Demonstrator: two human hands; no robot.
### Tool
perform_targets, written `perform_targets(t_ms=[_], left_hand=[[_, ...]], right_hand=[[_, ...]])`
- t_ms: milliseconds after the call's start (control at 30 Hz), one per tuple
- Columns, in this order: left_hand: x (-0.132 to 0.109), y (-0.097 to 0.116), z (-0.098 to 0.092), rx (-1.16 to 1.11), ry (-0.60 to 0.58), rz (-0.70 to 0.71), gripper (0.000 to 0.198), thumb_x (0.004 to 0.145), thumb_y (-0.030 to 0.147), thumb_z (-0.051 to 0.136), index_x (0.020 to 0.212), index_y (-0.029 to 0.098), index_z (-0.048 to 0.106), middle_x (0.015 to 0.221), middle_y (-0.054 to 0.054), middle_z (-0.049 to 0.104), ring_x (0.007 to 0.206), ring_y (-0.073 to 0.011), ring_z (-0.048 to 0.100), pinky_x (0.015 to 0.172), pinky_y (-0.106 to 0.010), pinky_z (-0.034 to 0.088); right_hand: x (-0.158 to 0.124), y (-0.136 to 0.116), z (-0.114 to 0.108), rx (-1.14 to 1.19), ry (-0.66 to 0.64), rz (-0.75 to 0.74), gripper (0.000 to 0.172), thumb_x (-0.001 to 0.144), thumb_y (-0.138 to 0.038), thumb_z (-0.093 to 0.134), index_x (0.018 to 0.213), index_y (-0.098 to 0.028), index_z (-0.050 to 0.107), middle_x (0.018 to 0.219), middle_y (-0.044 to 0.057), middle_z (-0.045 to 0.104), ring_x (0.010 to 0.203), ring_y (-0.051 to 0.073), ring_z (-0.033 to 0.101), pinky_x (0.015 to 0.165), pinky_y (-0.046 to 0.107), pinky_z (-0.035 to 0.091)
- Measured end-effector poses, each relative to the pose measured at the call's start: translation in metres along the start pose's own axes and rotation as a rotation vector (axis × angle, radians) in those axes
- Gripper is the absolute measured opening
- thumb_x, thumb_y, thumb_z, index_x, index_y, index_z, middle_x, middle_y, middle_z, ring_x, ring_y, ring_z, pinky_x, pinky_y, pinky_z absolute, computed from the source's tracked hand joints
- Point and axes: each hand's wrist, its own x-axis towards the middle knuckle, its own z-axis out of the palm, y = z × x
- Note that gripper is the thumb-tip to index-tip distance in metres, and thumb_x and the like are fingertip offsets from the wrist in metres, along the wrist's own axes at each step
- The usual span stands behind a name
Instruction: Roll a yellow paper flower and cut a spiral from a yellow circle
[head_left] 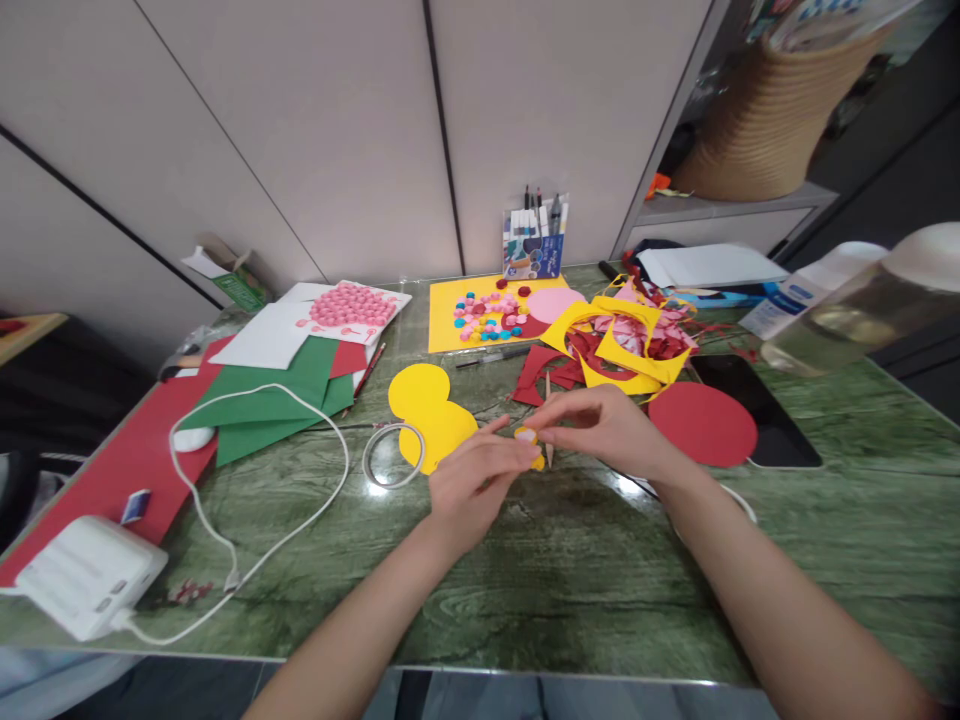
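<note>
My left hand [474,478] and my right hand [604,430] meet above the middle of the table. Between their fingertips they pinch a small yellow-and-white piece [526,436]; its exact kind is too small to make out. Just left of my left hand lie large rounded yellow paper shapes [431,425], touching or overlapping. A thin pointed wooden stick [549,452] lies on the table under my right fingertips. To the right, a red paper oval [703,425] partly covers a dark tablet or phone [776,420].
Yellow and red paper scraps [637,345] heap behind my right hand. Colored pompoms [491,315] lie on a yellow sheet. Leftward are green paper [277,400], a white cable [346,470] and a white charger box [91,575]. A clear bottle [862,305] stands far right.
</note>
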Motion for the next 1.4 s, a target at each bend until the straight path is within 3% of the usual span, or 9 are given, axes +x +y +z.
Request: perform_targets(t_ms=[167,467,700,1033,1233,1400], left_hand=[[-0.002,0.000,0.000,-0.033,0.012,-0.048,0.022,0.074,0.003,0.063,0.089,0.018,0.065,0.086,-0.005,0.073,0.082,-0.0163,0.068,0.072,-0.030,0.057],[-0.004,0.000,0.002,-0.192,0.082,-0.239,0.025,0.069,0.002,0.068,0.086,0.020,0.067,0.085,-0.004,0.073,0.080,-0.0162,0.068,0.072,-0.032,0.057],[0.003,0.006,0.004,-0.223,0.159,-0.474,0.014,0.064,0.014,0.075,0.075,0.016,0.067,0.075,-0.004,0.073,0.073,-0.0163,0.070,0.070,-0.029,0.059],[0.007,0.008,0.003,-0.287,0.150,-0.579,0.015,0.060,0.015,0.077,0.071,0.015,0.067,0.073,-0.004,0.073,0.069,-0.0159,0.069,0.066,-0.027,0.059],[0.007,0.008,0.003,-0.290,0.129,-0.545,0.015,0.061,0.011,0.076,0.073,0.016,0.067,0.073,-0.004,0.073,0.069,-0.0148,0.069,0.065,-0.025,0.059],[0.003,0.005,0.002,-0.192,0.050,-0.325,0.017,0.068,0.006,0.070,0.080,0.018,0.068,0.080,-0.004,0.073,0.076,-0.0152,0.068,0.071,-0.028,0.057]], right_hand=[[-0.001,-0.001,-0.001,0.029,-0.011,-0.003,0.015,0.072,-0.031,0.070,0.082,-0.021,0.075,0.081,0.005,0.074,0.076,0.020,0.065,0.067,0.030,0.049],[0.001,0.001,-0.004,0.074,-0.051,-0.064,0.013,0.072,-0.028,0.071,0.082,-0.020,0.074,0.080,0.003,0.072,0.076,0.017,0.064,0.069,0.028,0.047],[0.001,0.005,-0.005,0.170,-0.088,-0.016,0.015,0.070,-0.027,0.072,0.083,-0.020,0.073,0.080,0.003,0.072,0.075,0.016,0.064,0.066,0.027,0.049],[0.001,0.009,-0.002,0.246,-0.098,0.030,0.013,0.070,-0.027,0.073,0.082,-0.022,0.072,0.076,0.000,0.070,0.068,0.014,0.063,0.059,0.024,0.049],[0.002,0.005,-0.004,0.193,-0.101,0.023,0.012,0.070,-0.027,0.072,0.081,-0.020,0.072,0.077,0.001,0.070,0.069,0.014,0.061,0.060,0.024,0.048],[0.002,0.006,-0.004,0.161,-0.111,0.017,0.014,0.072,-0.028,0.070,0.083,-0.019,0.071,0.077,0.002,0.069,0.070,0.015,0.061,0.061,0.026,0.048]])
